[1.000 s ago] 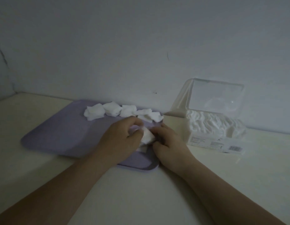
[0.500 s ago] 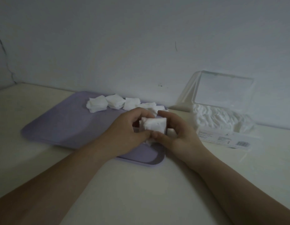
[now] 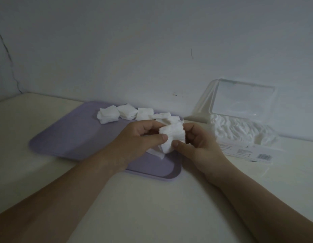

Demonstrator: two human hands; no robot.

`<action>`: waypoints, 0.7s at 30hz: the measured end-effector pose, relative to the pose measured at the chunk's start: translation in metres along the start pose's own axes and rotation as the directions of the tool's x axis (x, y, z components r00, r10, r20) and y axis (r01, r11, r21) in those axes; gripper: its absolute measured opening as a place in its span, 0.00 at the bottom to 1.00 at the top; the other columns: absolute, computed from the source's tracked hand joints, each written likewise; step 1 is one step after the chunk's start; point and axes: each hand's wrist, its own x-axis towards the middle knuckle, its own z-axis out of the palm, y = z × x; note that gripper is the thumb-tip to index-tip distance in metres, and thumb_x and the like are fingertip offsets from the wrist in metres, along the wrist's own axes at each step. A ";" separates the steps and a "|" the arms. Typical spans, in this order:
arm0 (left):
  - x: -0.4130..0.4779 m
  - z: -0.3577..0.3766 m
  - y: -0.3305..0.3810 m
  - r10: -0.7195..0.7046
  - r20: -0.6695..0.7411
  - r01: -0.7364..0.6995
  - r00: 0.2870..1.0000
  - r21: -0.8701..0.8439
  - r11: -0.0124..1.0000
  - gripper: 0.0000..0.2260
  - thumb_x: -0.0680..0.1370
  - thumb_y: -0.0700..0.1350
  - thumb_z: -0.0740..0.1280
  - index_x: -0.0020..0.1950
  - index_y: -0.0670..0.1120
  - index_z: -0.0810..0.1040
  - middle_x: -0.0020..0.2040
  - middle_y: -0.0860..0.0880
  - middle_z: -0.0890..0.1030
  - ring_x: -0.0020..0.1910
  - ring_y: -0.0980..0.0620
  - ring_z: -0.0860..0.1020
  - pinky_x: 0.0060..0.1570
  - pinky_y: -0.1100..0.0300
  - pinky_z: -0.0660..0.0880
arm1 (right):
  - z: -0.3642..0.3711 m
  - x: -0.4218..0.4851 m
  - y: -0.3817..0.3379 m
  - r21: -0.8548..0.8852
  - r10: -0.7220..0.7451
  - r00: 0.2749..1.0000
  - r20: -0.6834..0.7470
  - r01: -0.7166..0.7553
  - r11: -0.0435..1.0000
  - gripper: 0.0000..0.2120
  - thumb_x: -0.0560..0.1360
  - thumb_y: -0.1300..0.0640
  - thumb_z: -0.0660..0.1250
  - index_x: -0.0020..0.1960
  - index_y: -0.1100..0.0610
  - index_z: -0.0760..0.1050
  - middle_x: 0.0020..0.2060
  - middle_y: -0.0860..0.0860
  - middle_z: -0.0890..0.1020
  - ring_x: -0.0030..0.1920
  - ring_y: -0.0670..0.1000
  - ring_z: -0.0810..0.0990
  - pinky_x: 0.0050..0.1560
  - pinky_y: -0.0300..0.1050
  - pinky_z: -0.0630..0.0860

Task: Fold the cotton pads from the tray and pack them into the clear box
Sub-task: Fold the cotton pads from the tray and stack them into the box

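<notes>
The left hand [image 3: 140, 140] and right hand [image 3: 197, 148] pinch one cotton pad [image 3: 173, 137], seemingly half folded, over the tray [image 3: 78, 137], while the clear box [image 3: 229, 149] lies just right of the right hand's fingers [image 3: 191, 128], nearer that hand.

The cotton pad [image 3: 172, 137] at the tray's 3 o'clock side looks soft, fibrous and matt, with a faintly crumpled surface. The stacked pads [image 3: 108, 116] along the tray's 12 o'clock edge are the same fluffy white cotton. The tray [image 3: 73, 137] looks like smooth lavender plastic with a dull finish. The clear box [image 3: 243, 97] is glossy transparent plastic with a printed label [image 3: 247, 152], seemingly paper. The tabletop [image 3: 152, 207] is smooth, cream and matt. The wall [image 3: 152, 41] is matt and painted, with a crack at 9 o'clock.
</notes>
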 end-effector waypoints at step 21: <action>0.007 0.002 -0.003 -0.106 -0.125 0.097 0.986 -0.077 0.992 0.06 0.80 0.45 0.71 0.52 0.44 0.87 0.52 0.43 0.88 0.53 0.48 0.83 0.62 0.53 0.75 | -0.001 -0.001 -0.002 -0.073 -0.049 0.998 0.027 0.050 0.996 0.13 0.76 0.67 0.74 0.58 0.57 0.85 0.54 0.54 0.88 0.58 0.60 0.85 0.65 0.59 0.79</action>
